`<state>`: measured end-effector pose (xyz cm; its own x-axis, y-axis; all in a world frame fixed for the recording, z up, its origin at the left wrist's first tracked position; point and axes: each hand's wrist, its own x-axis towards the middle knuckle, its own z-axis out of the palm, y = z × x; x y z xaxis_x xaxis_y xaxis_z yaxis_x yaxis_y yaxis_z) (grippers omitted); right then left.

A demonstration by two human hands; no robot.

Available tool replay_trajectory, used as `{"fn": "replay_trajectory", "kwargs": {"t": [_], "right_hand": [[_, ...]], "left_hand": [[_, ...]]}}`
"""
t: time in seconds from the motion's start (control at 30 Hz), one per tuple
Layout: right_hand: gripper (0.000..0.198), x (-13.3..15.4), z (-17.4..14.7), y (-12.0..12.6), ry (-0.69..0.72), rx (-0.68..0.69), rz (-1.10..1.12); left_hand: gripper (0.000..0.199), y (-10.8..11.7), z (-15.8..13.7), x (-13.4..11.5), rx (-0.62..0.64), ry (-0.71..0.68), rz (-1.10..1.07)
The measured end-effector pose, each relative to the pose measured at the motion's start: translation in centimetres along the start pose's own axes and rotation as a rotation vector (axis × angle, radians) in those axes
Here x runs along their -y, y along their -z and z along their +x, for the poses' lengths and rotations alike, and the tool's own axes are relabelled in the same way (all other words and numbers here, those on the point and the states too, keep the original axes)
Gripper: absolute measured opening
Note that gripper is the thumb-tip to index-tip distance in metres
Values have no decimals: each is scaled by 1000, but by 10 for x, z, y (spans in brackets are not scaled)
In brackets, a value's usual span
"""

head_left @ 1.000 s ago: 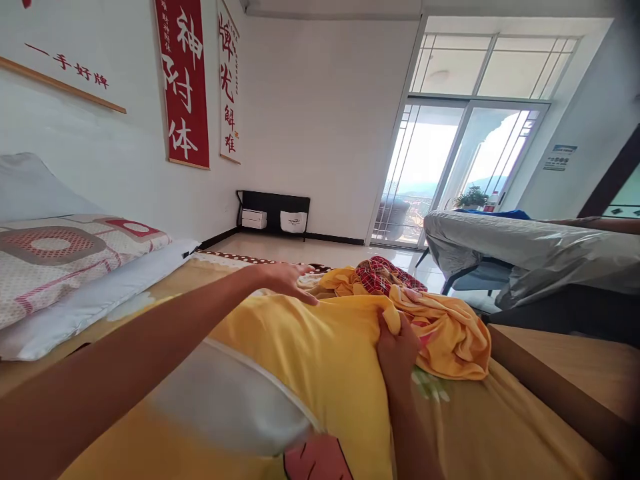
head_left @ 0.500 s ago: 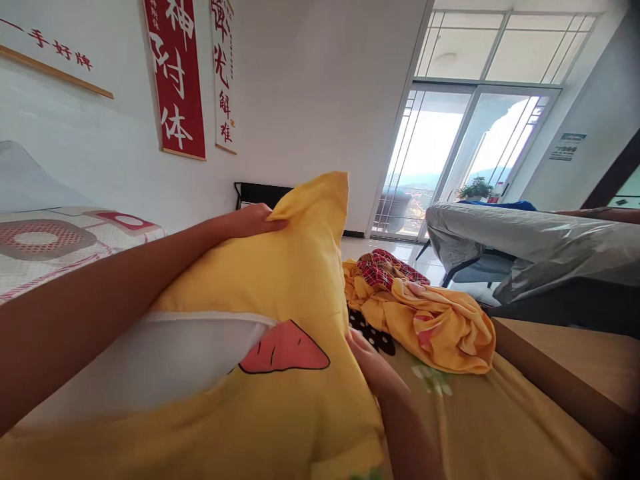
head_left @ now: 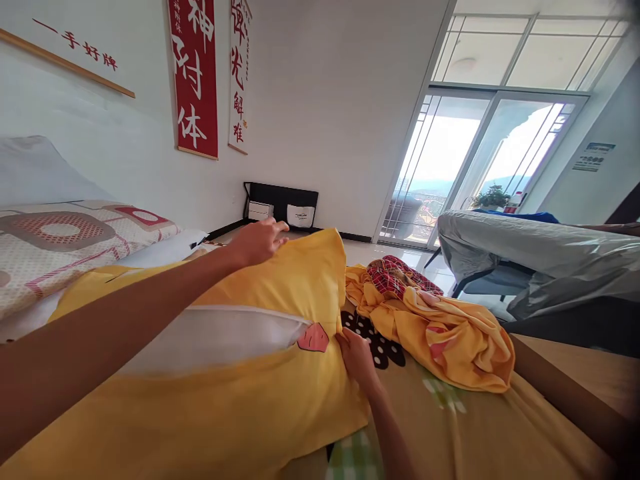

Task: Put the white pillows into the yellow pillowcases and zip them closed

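A yellow pillowcase [head_left: 280, 287] with a pink printed patch lies in front of me. Through a long slit with a pale edge, the white pillow [head_left: 220, 340] inside it shows. My left hand [head_left: 259, 243] is over the pillowcase's far edge, fingers loosely bent and apart, with no cloth gripped between them. At the right side edge, my right hand [head_left: 357, 357] pinches the pillowcase cloth. Its fingertips are partly hidden against the fabric.
A crumpled orange cloth [head_left: 450, 333] and a red plaid cloth [head_left: 400, 275] lie on the brown bedsheet [head_left: 435, 440]. A patterned pillow [head_left: 95, 233] is at left. A plastic-covered piece of furniture [head_left: 540, 247] stands at right, near a chair [head_left: 487, 280].
The pillowcase corner has come down and the pillow lies flatter and farther away. My left hand has let go of the cloth; my right hand still grips the side edge.
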<state>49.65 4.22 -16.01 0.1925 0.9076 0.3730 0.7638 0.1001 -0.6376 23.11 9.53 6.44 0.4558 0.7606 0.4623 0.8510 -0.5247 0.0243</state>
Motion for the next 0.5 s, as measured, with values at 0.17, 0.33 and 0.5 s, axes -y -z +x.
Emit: {"fn": "replay_trajectory", "kwargs": {"t": [0.17, 0.33, 0.5], "right_hand": [[28, -15, -3, -15, -49, 123, -88], [28, -21, -1, -11, -88, 160, -190], [38, 29, -15, 4, 138, 17, -220]], "left_hand": [[45, -52, -80, -16, 359, -193, -10], [58, -66, -94, 22, 459, 131, -9], [55, -49, -88, 27, 706, 120, -246]]}}
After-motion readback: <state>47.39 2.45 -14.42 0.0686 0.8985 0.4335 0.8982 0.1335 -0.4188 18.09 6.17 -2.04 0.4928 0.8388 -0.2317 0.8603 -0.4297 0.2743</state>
